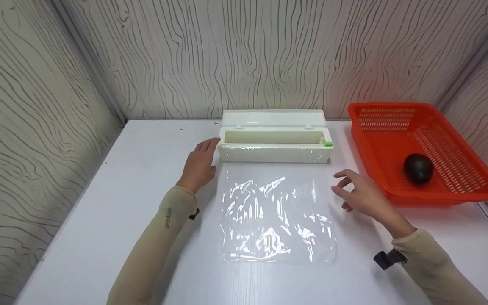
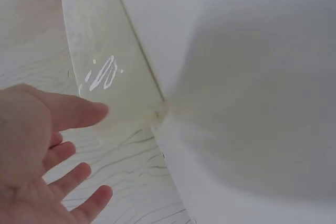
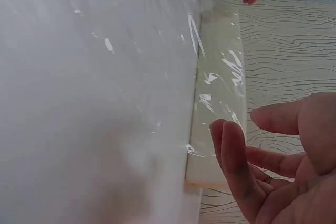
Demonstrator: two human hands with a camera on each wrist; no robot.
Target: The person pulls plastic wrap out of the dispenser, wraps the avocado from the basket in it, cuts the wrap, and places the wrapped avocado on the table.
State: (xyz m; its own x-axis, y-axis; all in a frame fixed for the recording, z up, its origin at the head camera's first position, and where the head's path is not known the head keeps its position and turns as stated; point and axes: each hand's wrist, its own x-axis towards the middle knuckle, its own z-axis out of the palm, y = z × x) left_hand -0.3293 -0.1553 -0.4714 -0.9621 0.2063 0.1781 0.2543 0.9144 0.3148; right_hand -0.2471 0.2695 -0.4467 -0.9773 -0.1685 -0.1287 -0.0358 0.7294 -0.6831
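A white cling film dispenser (image 1: pixel 274 154) stands at the back of the table, its lid (image 1: pixel 273 118) raised. A green slider (image 1: pixel 328 144) sits at its right end. From its front a sheet of clear cling film (image 1: pixel 278 216) lies spread over the table, creased and glossy. My left hand (image 1: pixel 200 165) is beside the dispenser's left end, fingertips right at its corner, holding nothing. In the left wrist view the thumb (image 2: pixel 79 111) is extended. My right hand (image 1: pixel 360 195) hovers just right of the film with its fingers loosely bent and nothing between them.
An orange-red plastic basket (image 1: pixel 379 152) stands at the right, close to my right hand. Inside it lies a dark, rounded fruit or vegetable (image 1: pixel 418 168). Wood-patterned panels (image 1: pixel 269 55) rise behind the white table (image 1: pixel 112 190) and along both sides.
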